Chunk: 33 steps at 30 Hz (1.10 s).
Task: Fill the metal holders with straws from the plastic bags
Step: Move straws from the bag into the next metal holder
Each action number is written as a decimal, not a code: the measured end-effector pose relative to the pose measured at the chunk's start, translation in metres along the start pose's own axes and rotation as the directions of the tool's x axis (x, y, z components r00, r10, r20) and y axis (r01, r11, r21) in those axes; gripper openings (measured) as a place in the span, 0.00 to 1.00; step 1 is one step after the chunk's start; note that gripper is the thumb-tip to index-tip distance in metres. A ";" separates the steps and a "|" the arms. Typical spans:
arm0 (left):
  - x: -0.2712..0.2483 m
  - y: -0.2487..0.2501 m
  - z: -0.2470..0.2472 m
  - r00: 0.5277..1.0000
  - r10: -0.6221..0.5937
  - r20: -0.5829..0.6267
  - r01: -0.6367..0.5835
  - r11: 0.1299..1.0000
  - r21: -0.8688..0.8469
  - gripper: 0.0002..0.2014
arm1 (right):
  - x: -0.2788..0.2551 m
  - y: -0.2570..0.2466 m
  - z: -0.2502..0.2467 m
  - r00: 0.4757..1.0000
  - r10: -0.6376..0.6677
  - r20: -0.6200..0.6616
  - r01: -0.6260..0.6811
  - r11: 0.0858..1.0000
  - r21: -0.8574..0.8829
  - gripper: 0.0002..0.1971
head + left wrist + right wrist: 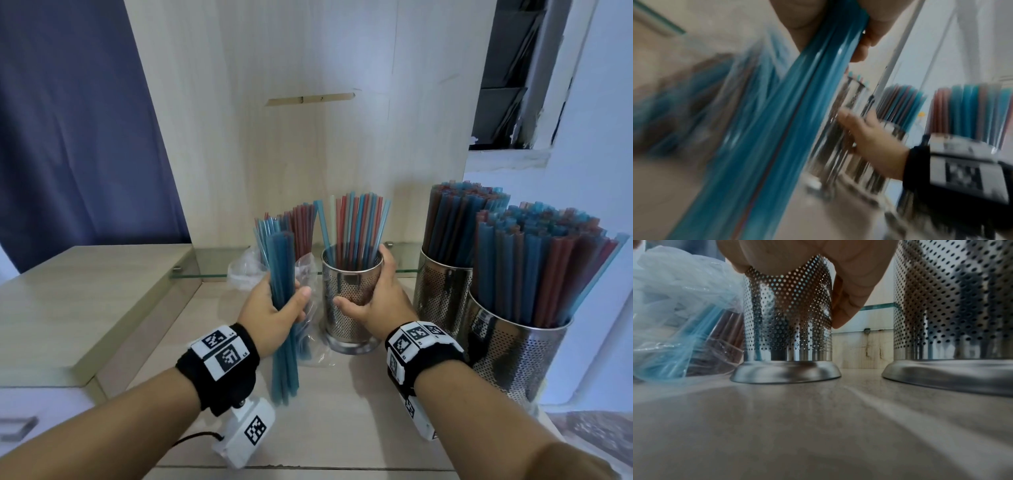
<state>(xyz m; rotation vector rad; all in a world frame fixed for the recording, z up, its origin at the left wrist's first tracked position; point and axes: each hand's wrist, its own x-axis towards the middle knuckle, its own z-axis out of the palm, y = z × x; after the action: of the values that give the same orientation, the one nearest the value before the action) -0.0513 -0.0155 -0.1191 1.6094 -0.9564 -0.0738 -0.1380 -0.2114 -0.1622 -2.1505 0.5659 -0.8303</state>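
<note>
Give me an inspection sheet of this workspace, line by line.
Surface: pale wood-grain counter, glass shelf behind.
Job's things: half-filled holder; two packed holders; plastic bag with straws.
Clutter: nothing seen.
Hands: left hand grips a blue straw bundle; right hand wraps round the half-filled holder.
Cables: black cord at the left wrist camera.
Surroundings: wood panel, blue curtain, window.

A dark blue curtain fills the upper left of the head view. A pale wooden panel stands at centre, a glass shelf at its foot. A dark window sits upper right. The wooden counter spans the bottom.
</note>
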 end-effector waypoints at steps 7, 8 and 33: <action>0.067 0.076 -0.020 0.952 0.106 -0.286 -0.150 0.979 -0.137 0.12 | 0.000 -0.002 -0.001 1.000 -0.003 0.001 0.003 1.000 0.004 0.62; 0.081 0.087 -0.021 0.935 0.120 -0.334 -0.195 0.960 -0.200 0.10 | 0.000 -0.002 -0.001 1.000 -0.004 -0.001 0.004 1.000 0.001 0.62; 0.119 0.035 0.061 0.944 0.283 -0.172 -0.156 0.838 0.523 0.53 | -0.001 0.001 -0.001 1.000 0.018 0.009 -0.017 0.999 -0.046 0.64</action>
<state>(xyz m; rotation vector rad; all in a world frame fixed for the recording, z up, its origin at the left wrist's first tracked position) -0.0237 -0.1347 -0.0544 1.9118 -1.0126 0.5715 -0.1391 -0.2120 -0.1625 -2.1873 0.6035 -0.8043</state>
